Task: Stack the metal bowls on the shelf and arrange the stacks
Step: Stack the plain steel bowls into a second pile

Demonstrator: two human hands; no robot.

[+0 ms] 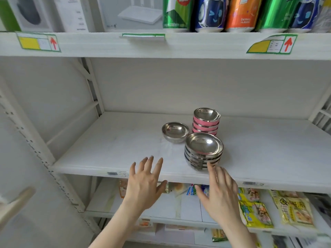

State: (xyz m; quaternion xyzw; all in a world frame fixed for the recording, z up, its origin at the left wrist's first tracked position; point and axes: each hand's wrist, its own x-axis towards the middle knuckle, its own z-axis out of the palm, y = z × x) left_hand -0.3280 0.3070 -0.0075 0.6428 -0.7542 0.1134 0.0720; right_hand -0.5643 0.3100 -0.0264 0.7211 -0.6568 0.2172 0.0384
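On the white middle shelf stand three groups of metal bowls. A single steel bowl sits alone at centre. Behind it to the right rises a stack of pink-sided bowls. In front of that stack is a stack of plain steel bowls near the shelf's front edge. My left hand hovers open in front of the shelf edge, left of the steel stack. My right hand is open too, its fingertips just at the base of the steel stack; whether they touch it is unclear.
The upper shelf carries drink cans and white boxes, with price tags on its lip. Below, snack packets lie on the lower shelf. A slanted upright frames the left side.
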